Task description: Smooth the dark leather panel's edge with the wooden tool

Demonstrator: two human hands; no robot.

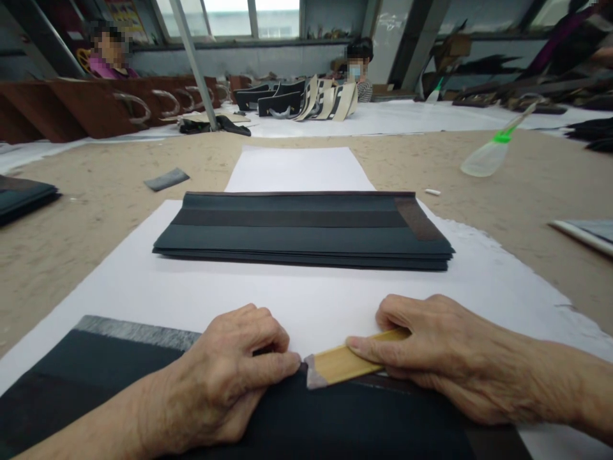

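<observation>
- Yellow flat tool: nearer the person than the stack of dark panels, its long axis running mostly sideways on a slight slant; the pale, greyish tip points left and a little towards the person
- Right hand: closed on the tool, thumb laid along its upper face
- Left hand: curled nearly closed, thumb tip at the edge of the loose panel, just beside the tool's tip; whether it pinches that edge I cannot tell
- Loose panel: on the near side of the stack, far edge running roughly sideways like the stack's long axis, a greyish strip at its left end
- White sheet: under the stack, over the tan desk
- Squeeze bottle: beyond the stack to the right, green-collared, spout pointing up and right
- Grey scrap: beyond the stack's left end
- Poster: far behind the stack, leftward, its print too blurred to read
</observation>
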